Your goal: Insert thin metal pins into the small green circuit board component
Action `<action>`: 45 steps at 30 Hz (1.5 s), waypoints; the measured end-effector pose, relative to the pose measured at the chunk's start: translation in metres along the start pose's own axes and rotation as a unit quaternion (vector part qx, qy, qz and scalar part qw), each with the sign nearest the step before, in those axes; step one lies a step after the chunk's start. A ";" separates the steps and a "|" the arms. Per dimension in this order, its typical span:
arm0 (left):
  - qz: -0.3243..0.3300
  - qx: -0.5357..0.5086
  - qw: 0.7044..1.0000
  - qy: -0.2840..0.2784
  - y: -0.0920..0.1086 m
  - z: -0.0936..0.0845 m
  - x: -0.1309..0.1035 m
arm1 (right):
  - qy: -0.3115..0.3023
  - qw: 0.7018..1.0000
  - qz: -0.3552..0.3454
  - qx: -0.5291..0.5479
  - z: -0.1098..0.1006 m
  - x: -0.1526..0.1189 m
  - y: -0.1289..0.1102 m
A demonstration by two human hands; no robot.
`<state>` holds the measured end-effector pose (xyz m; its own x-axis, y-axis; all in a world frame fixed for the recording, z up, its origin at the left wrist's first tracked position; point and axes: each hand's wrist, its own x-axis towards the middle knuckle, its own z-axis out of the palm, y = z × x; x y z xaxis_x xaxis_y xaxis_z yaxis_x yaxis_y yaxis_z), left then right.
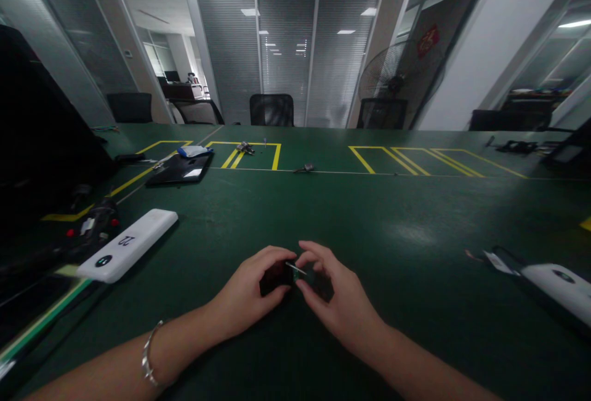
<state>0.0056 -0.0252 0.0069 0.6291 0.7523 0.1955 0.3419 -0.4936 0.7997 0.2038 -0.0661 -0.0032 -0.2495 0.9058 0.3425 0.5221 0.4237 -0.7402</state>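
Between my fingertips, low in the middle of the head view, is a small dark green object with a thin silvery pin or rod (296, 268) across it; its exact shape is too small to tell. My left hand (258, 284) curves round its left side, thumb and fingers bent toward it. From the right, my right hand (335, 293) meets it with bent fingers above and the thumb below. Both hands are close to the green table (258, 210). A silvery bracelet (148, 355) circles my left wrist.
A white power bank (132, 246) lies at the left, near dark gear with red knobs (95, 225). Another white device (561, 287) is at the right edge. Farther back are a black folder (178, 170), small metal parts (245, 148) and a small dark item (305, 168).
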 end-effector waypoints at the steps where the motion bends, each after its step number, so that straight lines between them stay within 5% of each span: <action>1: 0.001 -0.001 1.000 -0.006 0.001 0.000 0.000 | 0.000 1.000 -0.005 -0.010 0.000 0.000 0.000; 28: -0.060 -0.221 0.973 -0.013 0.002 0.005 0.001 | 0.012 0.999 -0.033 0.026 -0.001 0.000 -0.004; 41: -0.080 -0.157 0.984 0.023 0.004 -0.001 0.001 | 0.042 0.998 0.004 0.051 -0.003 0.003 -0.001; 45: -0.084 -0.156 0.984 -0.003 0.005 -0.001 0.002 | 0.046 0.998 0.008 0.050 -0.004 0.004 -0.002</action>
<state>0.0077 -0.0258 0.0114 0.5865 0.8088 0.0432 0.2104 -0.2036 0.9562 0.2047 -0.0632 0.0017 -0.1639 0.9108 0.3790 0.4395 0.4114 -0.7985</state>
